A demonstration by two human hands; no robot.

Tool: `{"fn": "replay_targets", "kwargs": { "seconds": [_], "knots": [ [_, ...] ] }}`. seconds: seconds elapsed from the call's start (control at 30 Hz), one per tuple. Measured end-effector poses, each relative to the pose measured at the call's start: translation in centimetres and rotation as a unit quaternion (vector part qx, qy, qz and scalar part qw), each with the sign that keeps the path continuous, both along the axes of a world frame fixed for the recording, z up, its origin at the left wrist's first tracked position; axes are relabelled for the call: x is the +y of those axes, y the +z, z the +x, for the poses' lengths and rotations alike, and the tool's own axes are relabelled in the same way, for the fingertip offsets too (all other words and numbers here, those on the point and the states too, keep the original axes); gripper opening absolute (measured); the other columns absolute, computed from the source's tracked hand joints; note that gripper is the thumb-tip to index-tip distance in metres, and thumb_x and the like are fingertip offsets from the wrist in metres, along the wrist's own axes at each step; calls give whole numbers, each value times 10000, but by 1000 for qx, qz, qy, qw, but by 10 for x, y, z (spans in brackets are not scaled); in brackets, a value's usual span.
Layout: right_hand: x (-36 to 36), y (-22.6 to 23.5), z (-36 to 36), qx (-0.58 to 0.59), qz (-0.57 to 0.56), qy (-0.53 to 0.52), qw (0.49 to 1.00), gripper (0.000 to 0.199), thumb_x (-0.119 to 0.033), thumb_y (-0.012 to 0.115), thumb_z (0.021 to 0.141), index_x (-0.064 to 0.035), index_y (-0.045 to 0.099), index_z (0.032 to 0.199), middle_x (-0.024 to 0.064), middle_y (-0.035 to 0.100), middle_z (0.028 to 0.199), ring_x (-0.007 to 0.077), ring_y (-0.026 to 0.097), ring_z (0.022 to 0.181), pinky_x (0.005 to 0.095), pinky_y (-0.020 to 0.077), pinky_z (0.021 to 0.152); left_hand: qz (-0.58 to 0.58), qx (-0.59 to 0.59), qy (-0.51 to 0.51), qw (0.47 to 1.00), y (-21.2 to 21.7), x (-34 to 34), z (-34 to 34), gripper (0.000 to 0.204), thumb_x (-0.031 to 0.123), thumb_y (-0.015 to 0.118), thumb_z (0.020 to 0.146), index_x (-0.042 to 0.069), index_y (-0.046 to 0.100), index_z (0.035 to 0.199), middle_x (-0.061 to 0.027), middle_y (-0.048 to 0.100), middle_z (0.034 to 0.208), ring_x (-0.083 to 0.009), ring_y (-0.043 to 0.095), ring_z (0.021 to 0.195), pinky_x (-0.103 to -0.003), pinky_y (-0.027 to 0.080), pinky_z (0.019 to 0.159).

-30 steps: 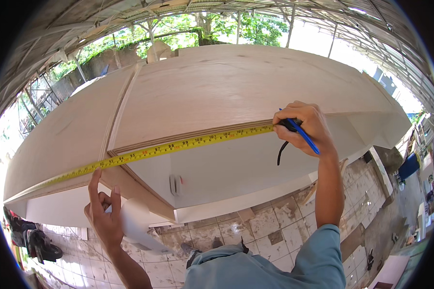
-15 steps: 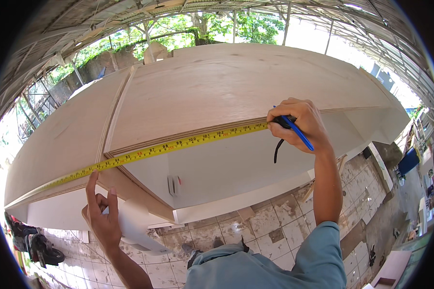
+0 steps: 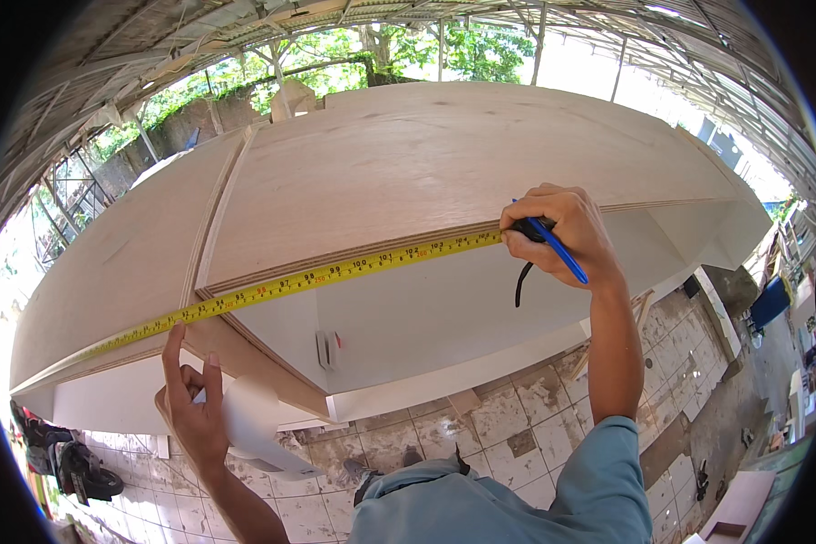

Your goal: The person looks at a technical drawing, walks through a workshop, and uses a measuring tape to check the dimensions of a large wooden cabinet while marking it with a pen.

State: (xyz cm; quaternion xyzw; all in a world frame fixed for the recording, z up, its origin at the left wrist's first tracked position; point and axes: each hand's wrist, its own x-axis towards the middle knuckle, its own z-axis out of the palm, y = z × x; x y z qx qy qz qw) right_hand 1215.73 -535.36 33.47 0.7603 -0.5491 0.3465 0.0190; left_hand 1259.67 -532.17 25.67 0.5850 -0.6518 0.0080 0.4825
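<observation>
A yellow tape measure (image 3: 335, 274) is stretched along the front edge of a long plywood cabinet (image 3: 444, 150), from the far left end to my right hand. My right hand (image 3: 558, 231) is closed around its dark case, with a blue pen (image 3: 565, 254) also held between the fingers. A black strap (image 3: 522, 283) dangles below the case. My left hand (image 3: 192, 394) has its index fingertip raised against the lower edge of the blade, near the gap between two plywood panels. Its thumb stands apart, and nothing is gripped in it.
Below the top, the cabinet's white open compartments (image 3: 408, 304) face me, split by a plywood divider (image 3: 276, 367). Worn floor tiles (image 3: 517, 408) lie beneath. A motorcycle (image 3: 82, 467) stands at the lower left, and a blue object (image 3: 771, 302) sits at the right.
Almost nothing differs. Both hands keep their places on the tape measure, and the view has shifted very slightly.
</observation>
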Motion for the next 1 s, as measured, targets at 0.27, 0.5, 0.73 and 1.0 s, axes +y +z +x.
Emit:
{"fn": "replay_targets", "kwargs": {
  "seconds": [0.27,0.5,0.73,1.0],
  "knots": [
    [0,0,1,-6,-3,1,1000,137,-190,697,733,-68,742,775,96,679,690,271,641,689,384,500,664,-2,-10,9,1000,-1,0,-1,466,88,652,996,91,556,1453,38,271,558,-71,239,550,-282,228,556],
    [1,0,2,-1,-4,-2,1000,139,-191,696,726,-64,733,766,91,681,686,276,640,702,388,499,671,-5,-13,7,1000,-2,0,0,483,77,652,992,92,545,1464,36,270,561,-70,246,553,-278,231,559],
    [1,1,3,2,-5,-3,1000,143,-192,697,723,-59,734,763,91,679,680,278,637,705,386,499,674,-7,-7,-2,1000,-1,0,-1,482,60,644,990,86,546,1460,38,254,571,-68,239,556,-277,223,553],
    [0,0,2,-8,2,0,1000,153,-198,697,723,-57,737,767,89,680,685,271,635,704,379,500,678,-18,-9,-3,1000,-3,-1,-1,479,60,650,989,76,547,1457,38,250,573,-71,228,557,-286,217,547]
  ]
}}
